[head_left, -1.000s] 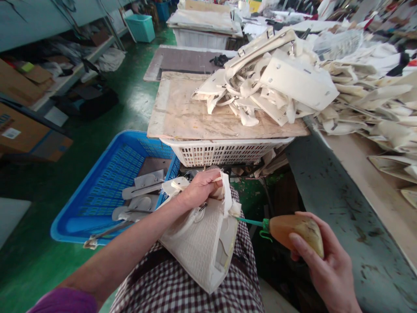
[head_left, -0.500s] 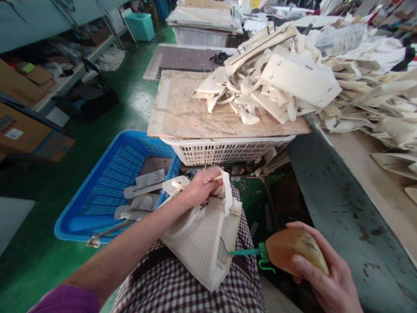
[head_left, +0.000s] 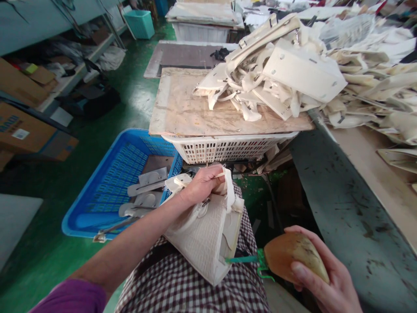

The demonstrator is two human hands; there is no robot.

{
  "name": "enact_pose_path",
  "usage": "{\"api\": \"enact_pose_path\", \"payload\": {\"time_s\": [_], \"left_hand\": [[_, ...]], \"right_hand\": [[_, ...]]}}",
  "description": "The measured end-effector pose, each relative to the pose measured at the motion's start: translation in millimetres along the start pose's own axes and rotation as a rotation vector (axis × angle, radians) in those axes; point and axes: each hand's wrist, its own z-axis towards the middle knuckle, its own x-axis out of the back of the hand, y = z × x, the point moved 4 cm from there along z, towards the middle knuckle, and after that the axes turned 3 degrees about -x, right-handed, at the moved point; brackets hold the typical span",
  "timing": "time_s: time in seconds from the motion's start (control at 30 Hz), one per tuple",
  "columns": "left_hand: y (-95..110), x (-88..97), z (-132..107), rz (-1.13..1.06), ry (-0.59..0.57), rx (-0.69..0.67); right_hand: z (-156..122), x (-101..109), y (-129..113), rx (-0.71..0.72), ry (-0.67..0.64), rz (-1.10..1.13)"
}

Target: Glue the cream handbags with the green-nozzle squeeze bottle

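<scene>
left hand (head_left: 206, 184) pinched closed on top of pale textured bag (head_left: 195, 243), bag over checked apron (head_left: 146, 289); right hand (head_left: 329, 274) curled round amber bottle (head_left: 289, 256), green nozzle (head_left: 244, 259) at bag's side; seemingly applying contents; next move calls for steady tip

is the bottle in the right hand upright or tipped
Tipped: the amber bottle is held on its side in the right hand, its thin green nozzle pointing sideways at the white piece.
</scene>
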Motion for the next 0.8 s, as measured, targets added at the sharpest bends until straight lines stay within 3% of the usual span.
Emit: {"api": "enact_pose_path", "payload": {"time_s": [0.27,0.4,0.47,0.57,0.63,0.7,0.8], "left_hand": [[-1,2.3,-1,0.046,0.046,-0.048],[6,19.5,0,0.090,0.117,-0.086],[20,36.1,0,0.153,0.215,-0.132],[57,60.8,-9,0.387,0.422,-0.274],[81,65.8,-20,0.594,0.477,-0.390],[93,58.9,-32,0.764,0.422,-0.489],[83,35.9,-51,0.861,0.233,-0.542]], "right_hand": [[-3,4,9,-0.050,0.022,0.068],[4,14,10,-0.047,0.004,0.210],[9,20,4,-0.006,0.051,0.356],[13,29,-4,0.006,0.212,0.598],[15,31,-7,-0.015,0.308,0.702],[18,28,-8,-0.022,0.358,0.752],[25,18,0,-0.007,0.338,0.741]]}}
